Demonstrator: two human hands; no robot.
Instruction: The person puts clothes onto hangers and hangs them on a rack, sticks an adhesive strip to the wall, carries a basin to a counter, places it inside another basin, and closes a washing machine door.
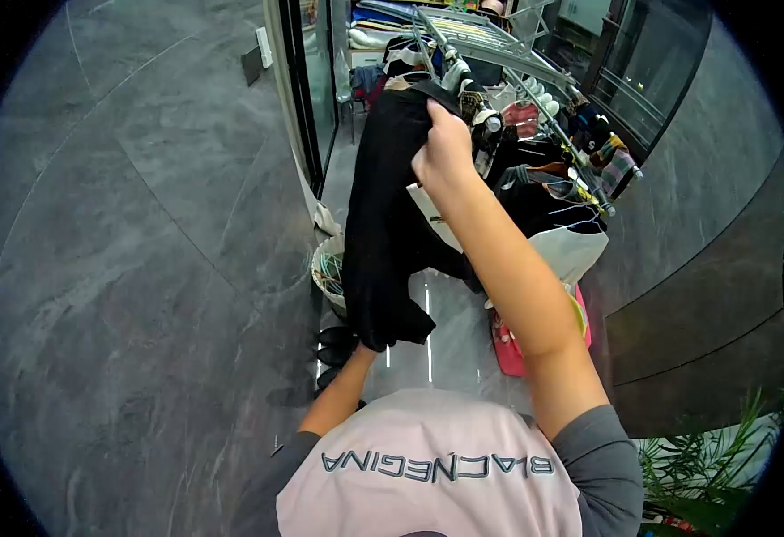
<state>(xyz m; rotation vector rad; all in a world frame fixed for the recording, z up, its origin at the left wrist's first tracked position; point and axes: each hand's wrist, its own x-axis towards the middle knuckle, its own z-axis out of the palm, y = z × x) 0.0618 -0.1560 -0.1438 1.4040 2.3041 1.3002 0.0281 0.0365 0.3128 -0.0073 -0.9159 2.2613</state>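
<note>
A long black garment [379, 197], which looks like trousers, hangs stretched downward in front of me. My right hand [446, 148] is closed round its top edge, thumb up, beside the end of the clothes rack. Low down, my left hand [368, 350] reaches into or behind the garment's lower end. Black cloth covers its fingers, so their grip cannot be seen. A second, shorter part of the garment sticks out to the right, partly behind my right forearm.
A metal clothes rack [490, 55] carries hanging clothes and small items. Below stand a white basket [328, 291] of hangers, black shoes [336, 336] and a pink bag [507, 349]. A glass door frame [320, 98] rises on the left; a plant [710, 461] stands lower right.
</note>
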